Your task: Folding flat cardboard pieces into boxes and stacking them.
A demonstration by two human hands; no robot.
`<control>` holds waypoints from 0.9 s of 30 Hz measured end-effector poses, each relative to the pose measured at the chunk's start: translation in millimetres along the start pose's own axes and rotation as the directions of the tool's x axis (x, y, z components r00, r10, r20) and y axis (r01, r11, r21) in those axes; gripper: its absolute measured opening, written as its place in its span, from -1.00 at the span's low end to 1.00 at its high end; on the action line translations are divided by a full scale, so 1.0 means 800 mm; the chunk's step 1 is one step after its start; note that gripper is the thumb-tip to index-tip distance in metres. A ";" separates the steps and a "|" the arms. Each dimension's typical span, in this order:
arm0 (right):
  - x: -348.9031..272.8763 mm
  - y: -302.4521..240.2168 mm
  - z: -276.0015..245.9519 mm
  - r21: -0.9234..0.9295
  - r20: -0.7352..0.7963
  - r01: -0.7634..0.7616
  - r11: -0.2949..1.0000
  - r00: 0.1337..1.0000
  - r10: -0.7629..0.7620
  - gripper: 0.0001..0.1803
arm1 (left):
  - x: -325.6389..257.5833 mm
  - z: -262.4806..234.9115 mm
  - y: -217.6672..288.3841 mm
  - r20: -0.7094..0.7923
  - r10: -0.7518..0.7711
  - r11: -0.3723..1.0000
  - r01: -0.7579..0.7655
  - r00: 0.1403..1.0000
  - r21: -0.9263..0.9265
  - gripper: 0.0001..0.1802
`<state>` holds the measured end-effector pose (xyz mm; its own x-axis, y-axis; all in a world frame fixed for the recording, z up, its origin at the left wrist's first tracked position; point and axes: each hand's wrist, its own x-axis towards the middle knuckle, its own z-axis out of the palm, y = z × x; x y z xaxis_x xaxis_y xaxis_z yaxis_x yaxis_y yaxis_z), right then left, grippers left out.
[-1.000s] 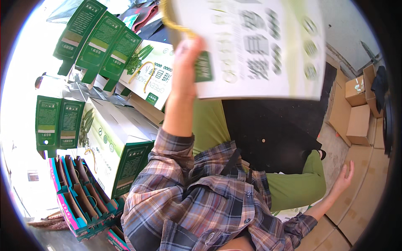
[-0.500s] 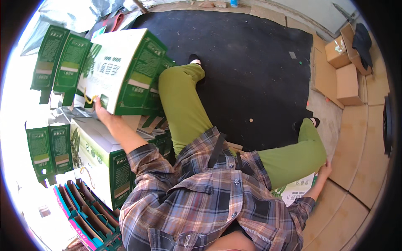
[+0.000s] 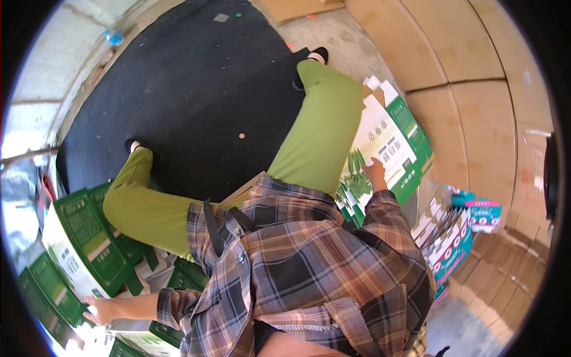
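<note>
Wide mat (image 3: pixel 196 89) between legs (image 3: pixel 324 119) — left hand (image 3: pixel 102 310) spread by box (image 3: pixel 83 250) edge, right hand (image 3: pixel 375 171) on carton (image 3: pixel 395 157), grip unclear.

On your right, a white-and-green carton (image 3: pixel 386 128) lies looking flattened, its white printed face up, showing a leafy vegetable picture and dark lettering, with green panels along its far side and your right hand (image 3: pixel 376 172) resting on that face. On your left, a second carton (image 3: pixel 92 238) stands tilted, a dark green panel beside its white face, and your left hand (image 3: pixel 98 310) is at its lower edge, grip unclear.
</note>
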<state>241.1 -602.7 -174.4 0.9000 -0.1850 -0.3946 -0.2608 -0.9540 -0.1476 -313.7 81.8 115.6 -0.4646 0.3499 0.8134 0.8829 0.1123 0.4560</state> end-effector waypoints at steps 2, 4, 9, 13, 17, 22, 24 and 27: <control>-0.035 0.021 -0.002 -0.198 0.074 -0.040 0.979 0.996 0.055 -0.07 | -0.006 -0.019 0.087 -0.135 0.520 0.850 -0.526 0.843 -0.008 -0.55; -0.067 -0.002 0.012 -0.234 0.084 -0.030 0.972 0.995 0.051 0.03 | -0.015 -0.041 0.154 -0.181 0.651 0.722 -0.675 0.737 -0.149 -0.64; -0.089 -0.060 0.016 -0.352 0.150 0.165 0.921 0.982 -0.119 0.18 | -0.121 -0.060 0.274 0.170 0.738 0.584 -0.492 0.653 -0.645 -0.75; -0.101 -0.093 0.016 -0.415 0.156 0.248 0.875 0.967 -0.200 0.19 | -0.210 -0.054 0.301 0.255 0.838 0.495 -0.476 0.482 -0.727 -0.70; -0.086 -0.086 0.051 -0.440 0.130 0.256 0.861 0.967 -0.221 0.09 | -0.255 -0.065 0.308 0.299 0.891 0.423 -0.387 0.341 -0.819 -0.70; -0.101 -0.103 0.053 -0.521 0.151 0.256 0.815 0.967 -0.207 0.07 | -0.272 -0.064 0.298 0.406 0.874 0.472 -0.271 0.265 -0.839 -0.70; -0.104 -0.109 0.065 -0.554 0.086 0.215 0.805 0.976 -0.201 0.03 | -0.280 -0.063 0.295 0.420 0.874 0.472 -0.218 0.244 -0.855 -0.71; -0.107 -0.109 0.067 -0.593 -0.020 0.171 0.787 0.974 -0.227 -0.13 | -0.288 -0.064 0.291 0.410 0.890 0.447 -0.203 0.200 -0.871 -0.72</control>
<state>168.4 -491.5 -176.2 0.9424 0.0315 -0.3331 0.1559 -0.9222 0.3539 -4.9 -20.0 52.4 0.7207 0.5515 0.4201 0.4299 -0.8309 0.3532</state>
